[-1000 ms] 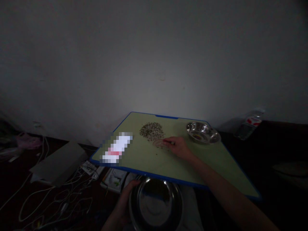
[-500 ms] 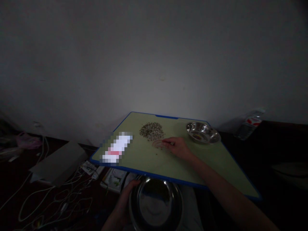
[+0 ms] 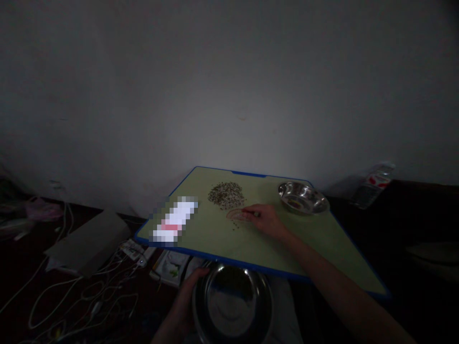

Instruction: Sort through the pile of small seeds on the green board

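My right hand (image 3: 267, 220) pinches a thin clear, rounded piece with a reddish rim (image 3: 234, 215), its exact kind too dim to tell. That piece rests at or just over the green board (image 3: 287, 248), at the near edge of a pile of small dark and pale grains (image 3: 226, 195). A few loose grains lie on the near side of it. Below the board's front edge, my left hand (image 3: 191, 296) grips the left side of a shiny metal bowl (image 3: 233, 306); most of its fingers are hidden. Nothing can be made out inside this bowl.
A second metal bowl (image 3: 303, 198) stands at the board's back right, with something small in its bottom. A bright blurred-out rectangle (image 3: 175, 220) lies at the left. A plastic bottle (image 3: 373, 186), a grey box (image 3: 89, 243) and tangled cables (image 3: 96, 286) surround the board.
The clear piece has tipped slightly, and several grains now show on the board just in front of it. My left hand and its bowl have stayed in place.
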`<state>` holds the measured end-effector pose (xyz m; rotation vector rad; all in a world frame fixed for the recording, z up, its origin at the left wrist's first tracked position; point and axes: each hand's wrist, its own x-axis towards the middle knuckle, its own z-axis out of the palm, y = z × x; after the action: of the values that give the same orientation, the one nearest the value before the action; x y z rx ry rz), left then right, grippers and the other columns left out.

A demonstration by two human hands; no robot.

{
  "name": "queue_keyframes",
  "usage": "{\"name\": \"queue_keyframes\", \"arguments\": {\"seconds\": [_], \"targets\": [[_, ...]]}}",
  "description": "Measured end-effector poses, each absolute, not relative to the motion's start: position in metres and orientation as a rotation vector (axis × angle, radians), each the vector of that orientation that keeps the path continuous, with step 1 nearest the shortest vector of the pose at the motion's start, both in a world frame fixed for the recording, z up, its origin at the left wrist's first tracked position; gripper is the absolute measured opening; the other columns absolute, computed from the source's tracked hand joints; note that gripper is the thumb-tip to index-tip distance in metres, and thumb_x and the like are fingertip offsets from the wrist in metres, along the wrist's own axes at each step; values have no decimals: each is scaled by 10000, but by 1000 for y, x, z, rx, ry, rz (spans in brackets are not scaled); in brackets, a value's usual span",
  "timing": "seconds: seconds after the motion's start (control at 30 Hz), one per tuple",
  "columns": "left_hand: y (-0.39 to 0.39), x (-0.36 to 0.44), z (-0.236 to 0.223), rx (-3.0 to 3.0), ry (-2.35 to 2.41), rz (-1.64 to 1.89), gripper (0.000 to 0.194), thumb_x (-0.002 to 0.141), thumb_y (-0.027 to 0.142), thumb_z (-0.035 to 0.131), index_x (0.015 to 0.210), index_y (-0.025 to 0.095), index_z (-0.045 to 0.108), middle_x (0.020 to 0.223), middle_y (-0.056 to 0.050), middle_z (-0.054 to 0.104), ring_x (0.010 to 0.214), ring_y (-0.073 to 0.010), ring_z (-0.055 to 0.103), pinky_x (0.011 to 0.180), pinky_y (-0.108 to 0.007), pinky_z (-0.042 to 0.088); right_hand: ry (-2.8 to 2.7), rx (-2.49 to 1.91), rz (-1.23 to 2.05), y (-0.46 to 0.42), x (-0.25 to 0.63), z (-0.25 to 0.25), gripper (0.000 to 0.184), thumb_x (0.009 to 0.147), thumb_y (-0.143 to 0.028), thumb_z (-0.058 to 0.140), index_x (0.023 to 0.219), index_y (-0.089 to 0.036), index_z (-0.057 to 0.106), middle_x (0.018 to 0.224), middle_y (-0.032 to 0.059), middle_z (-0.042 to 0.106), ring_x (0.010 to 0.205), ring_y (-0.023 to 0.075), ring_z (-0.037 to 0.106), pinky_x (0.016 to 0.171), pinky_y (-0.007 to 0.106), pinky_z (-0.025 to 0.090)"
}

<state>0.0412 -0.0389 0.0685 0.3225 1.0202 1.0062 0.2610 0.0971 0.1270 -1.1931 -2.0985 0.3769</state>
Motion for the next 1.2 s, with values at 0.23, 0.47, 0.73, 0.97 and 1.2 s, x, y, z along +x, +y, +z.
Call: {"name": "queue_keyframes", "arguments": {"seconds": [0.23, 0.47, 0.73, 0.97, 1.2], "targets": [[-37, 40, 65, 296, 1040, 986, 142, 595, 300, 639, 616, 159, 650, 507, -12, 665, 615, -220, 628, 674, -335, 433, -2105, -1202, 390, 94, 260, 131, 237, 774, -330, 522, 887, -198, 684, 834, 40, 687, 677, 144, 614, 632, 244, 457], [-38, 41, 69, 301, 1004, 939, 168, 616, 315, 619, 604, 151, 653, 549, -39, 686, 589, -224, 623, 675, -352, 429, -2110, -1187, 412, 94, 261, 131, 240, 773, -351, 518, 878, -213, 683, 824, 28, 687, 669, 140, 609, 616, 238, 451], [-39, 41, 69, 291, 1031, 984, 148, 628, 293, 616, 621, 148, 644, 536, -12, 680, 570, -193, 617, 652, -311, 421, -2112, -1183, 410, 96, 261, 129, 241, 773, -336, 519, 887, -200, 683, 838, 35, 686, 668, 136, 609, 605, 234, 450], [-38, 44, 72, 275, 990, 938, 230, 660, 344, 573, 631, 130, 654, 540, -35, 688, 585, -216, 629, 662, -331, 425, -2105, -1187, 400, 95, 262, 130, 244, 772, -328, 523, 886, -183, 684, 823, 40, 687, 649, 133, 601, 602, 235, 447], [-40, 43, 72, 328, 1026, 984, 189, 616, 321, 616, 666, 143, 658, 547, -22, 685, 639, -225, 639, 694, -345, 437, -2111, -1185, 445, 92, 261, 132, 246, 768, -334, 526, 886, -185, 682, 833, 38, 687, 646, 133, 600, 596, 234, 447]]}}
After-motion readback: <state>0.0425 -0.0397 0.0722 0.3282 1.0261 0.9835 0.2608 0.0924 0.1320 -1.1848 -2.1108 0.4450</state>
